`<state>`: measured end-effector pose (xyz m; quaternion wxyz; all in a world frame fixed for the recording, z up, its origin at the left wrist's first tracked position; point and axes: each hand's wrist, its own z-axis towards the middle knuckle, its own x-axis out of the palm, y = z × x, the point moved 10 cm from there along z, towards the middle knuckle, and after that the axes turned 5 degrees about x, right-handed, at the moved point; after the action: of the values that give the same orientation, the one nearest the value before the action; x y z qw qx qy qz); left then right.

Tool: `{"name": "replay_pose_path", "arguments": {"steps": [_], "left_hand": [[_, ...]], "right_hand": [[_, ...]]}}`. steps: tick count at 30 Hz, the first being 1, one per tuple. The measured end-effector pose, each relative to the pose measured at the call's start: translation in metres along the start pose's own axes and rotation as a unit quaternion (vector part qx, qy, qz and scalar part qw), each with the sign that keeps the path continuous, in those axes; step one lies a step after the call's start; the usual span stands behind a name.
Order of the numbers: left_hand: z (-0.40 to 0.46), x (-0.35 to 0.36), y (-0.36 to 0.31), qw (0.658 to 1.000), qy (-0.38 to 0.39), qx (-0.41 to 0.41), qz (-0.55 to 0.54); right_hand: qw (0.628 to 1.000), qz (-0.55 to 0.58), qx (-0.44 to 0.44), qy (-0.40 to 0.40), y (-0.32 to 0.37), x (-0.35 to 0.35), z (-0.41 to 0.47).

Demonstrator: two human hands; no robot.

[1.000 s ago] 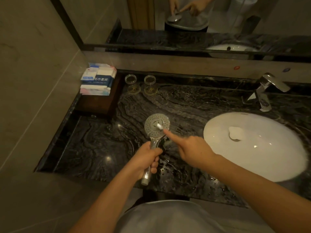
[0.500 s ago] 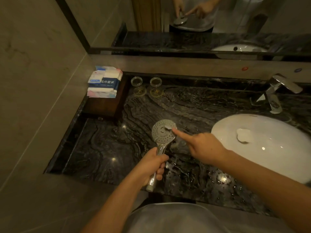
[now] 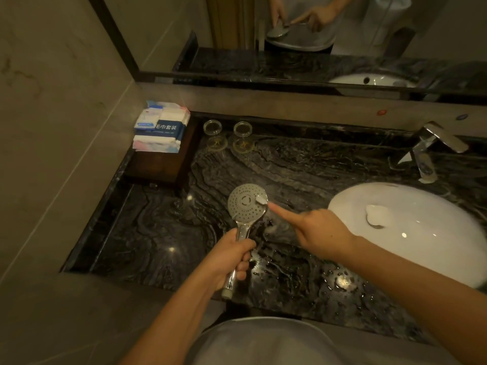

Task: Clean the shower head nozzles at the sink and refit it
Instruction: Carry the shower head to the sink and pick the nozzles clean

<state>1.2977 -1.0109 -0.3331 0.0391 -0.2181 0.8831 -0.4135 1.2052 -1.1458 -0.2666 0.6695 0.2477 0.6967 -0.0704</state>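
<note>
Head view: stopper (image 3: 375,216) in sink (image 3: 434,248)

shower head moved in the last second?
No. The shower head stays just left of the sink basin, gripped by the left hand.

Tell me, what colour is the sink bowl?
White. The sink shows clearly in the head view, set in black veined stone.

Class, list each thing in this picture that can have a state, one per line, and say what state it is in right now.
Shower head: detached, held face up over the counter.
Left hand: grips the shower head's handle.
Right hand: forefinger out, its tip at the face's rim.
Tap: no water seen running.
Basin: not filled.
Counter: wet with droplets.
Two glasses: upright, look empty.
</note>
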Motion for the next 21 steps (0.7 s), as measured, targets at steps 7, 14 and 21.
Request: {"name": "replay_pose_path", "arguments": {"steps": [7, 14, 21], "left_hand": [[0.0, 0.0, 0.003, 1.0, -0.006, 0.0, 0.006], [0.005, -0.003, -0.005, 0.998, -0.045, 0.019, -0.047], [0.001, 0.005, -0.03, 0.995, -0.069, 0.077, -0.018]], "right_hand": [[0.999, -0.002, 0.036, -0.02, -0.009, 0.001, 0.003], [0.994, 0.049, 0.098, 0.021, -0.001, 0.028, -0.021], [0.943, 0.194, 0.259, -0.072, -0.027, 0.01, -0.024]]}}
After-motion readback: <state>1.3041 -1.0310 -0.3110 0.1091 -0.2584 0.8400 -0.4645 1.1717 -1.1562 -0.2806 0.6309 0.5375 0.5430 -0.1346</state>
